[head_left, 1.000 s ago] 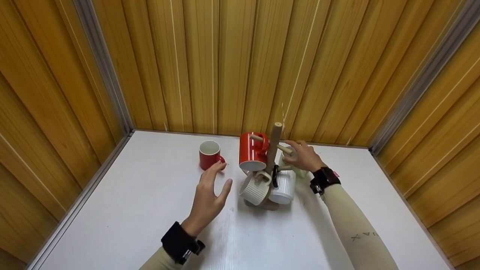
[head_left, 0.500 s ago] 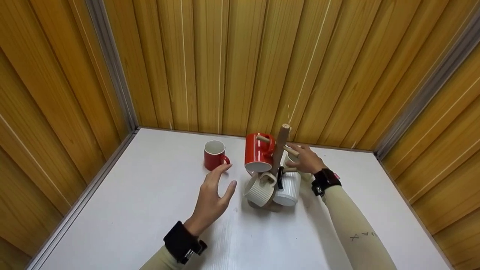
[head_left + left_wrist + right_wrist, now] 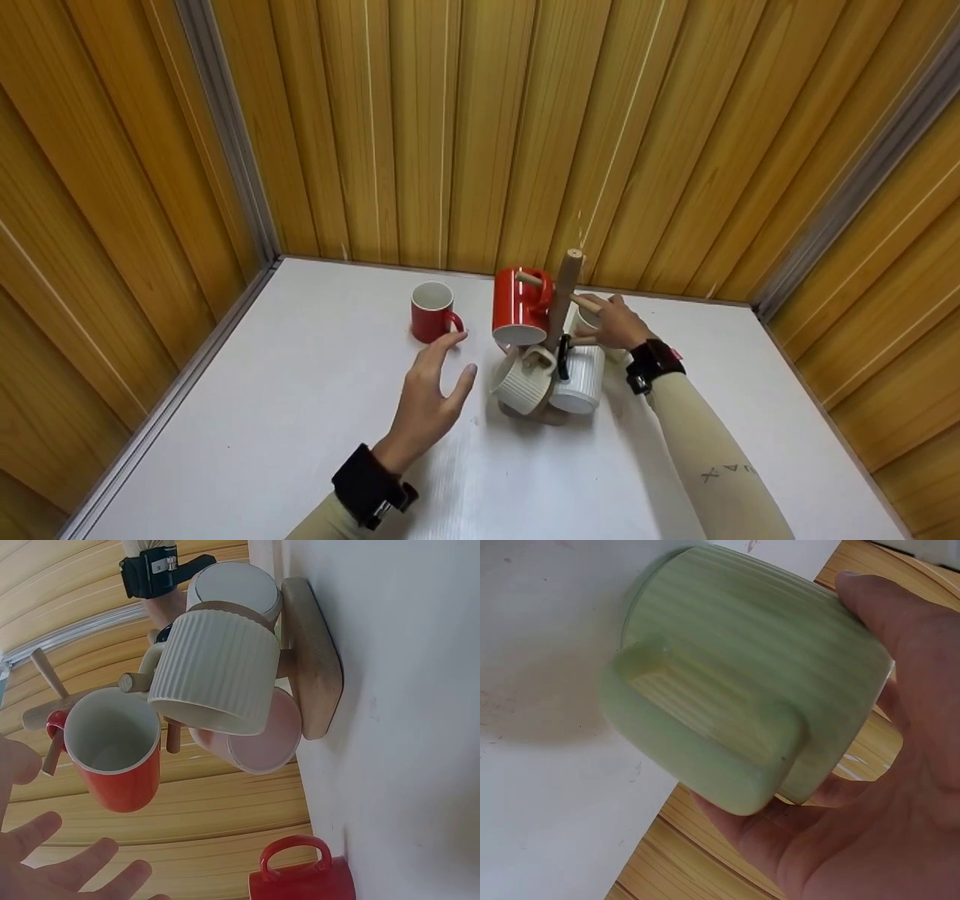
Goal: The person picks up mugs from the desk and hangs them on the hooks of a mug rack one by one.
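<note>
My right hand (image 3: 621,326) grips a pale green ribbed mug (image 3: 757,645), thumb on one side of the rim and fingers on the other. In the right wrist view the mug is tilted, its handle (image 3: 686,739) facing the camera. In the head view it is mostly hidden behind the wooden mug tree (image 3: 565,281). My left hand (image 3: 424,401) is held in the air with fingers spread and nothing in it. Its index fingertip overlaps the handle of a red mug (image 3: 430,324) standing upright on the table.
Several mugs hang on the tree: a glossy red mug (image 3: 514,307), a cream ribbed mug (image 3: 523,384), a white ribbed mug (image 3: 581,379) with a black handle, and a pink mug (image 3: 266,735). Wood-patterned walls (image 3: 480,135) enclose the white table (image 3: 300,420).
The view has shifted, so the table things appear farther right. My right hand, with the green mug, has come closer to the mug tree. My left hand keeps nearly the same pose.
</note>
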### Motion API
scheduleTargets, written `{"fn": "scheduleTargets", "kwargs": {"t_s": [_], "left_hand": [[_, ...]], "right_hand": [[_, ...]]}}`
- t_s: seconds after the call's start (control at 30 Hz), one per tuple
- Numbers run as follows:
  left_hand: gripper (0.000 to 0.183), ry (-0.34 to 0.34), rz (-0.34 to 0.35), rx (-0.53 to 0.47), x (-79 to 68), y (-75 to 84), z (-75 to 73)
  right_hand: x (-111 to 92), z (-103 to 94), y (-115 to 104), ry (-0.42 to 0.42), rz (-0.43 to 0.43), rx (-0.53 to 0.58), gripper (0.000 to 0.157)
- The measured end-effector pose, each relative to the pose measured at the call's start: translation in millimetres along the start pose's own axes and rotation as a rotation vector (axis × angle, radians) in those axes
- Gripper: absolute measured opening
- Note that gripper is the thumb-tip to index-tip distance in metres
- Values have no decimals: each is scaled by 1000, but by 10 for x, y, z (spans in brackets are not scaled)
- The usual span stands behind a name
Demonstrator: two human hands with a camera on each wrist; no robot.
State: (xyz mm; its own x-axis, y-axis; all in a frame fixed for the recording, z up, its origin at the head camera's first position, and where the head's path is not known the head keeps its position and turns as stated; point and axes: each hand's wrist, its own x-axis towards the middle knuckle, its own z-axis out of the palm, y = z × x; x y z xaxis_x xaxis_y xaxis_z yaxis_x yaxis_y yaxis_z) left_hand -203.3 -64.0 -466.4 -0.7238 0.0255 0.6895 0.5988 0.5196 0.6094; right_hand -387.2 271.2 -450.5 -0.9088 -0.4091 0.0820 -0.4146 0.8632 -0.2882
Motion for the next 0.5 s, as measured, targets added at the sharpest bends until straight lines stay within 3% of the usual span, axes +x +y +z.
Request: {"fn": "scheduleTargets", "kwargs": {"t_s": [0.27,0.5], "left_hand": [[44,-17,-5,-7,-13,-8,27],[42,-3,18,-19,-5,-7,77]], "right_hand": [[-28,34,100,8,-12,13,81],[-86,36,163,17,60,53,78]]}}
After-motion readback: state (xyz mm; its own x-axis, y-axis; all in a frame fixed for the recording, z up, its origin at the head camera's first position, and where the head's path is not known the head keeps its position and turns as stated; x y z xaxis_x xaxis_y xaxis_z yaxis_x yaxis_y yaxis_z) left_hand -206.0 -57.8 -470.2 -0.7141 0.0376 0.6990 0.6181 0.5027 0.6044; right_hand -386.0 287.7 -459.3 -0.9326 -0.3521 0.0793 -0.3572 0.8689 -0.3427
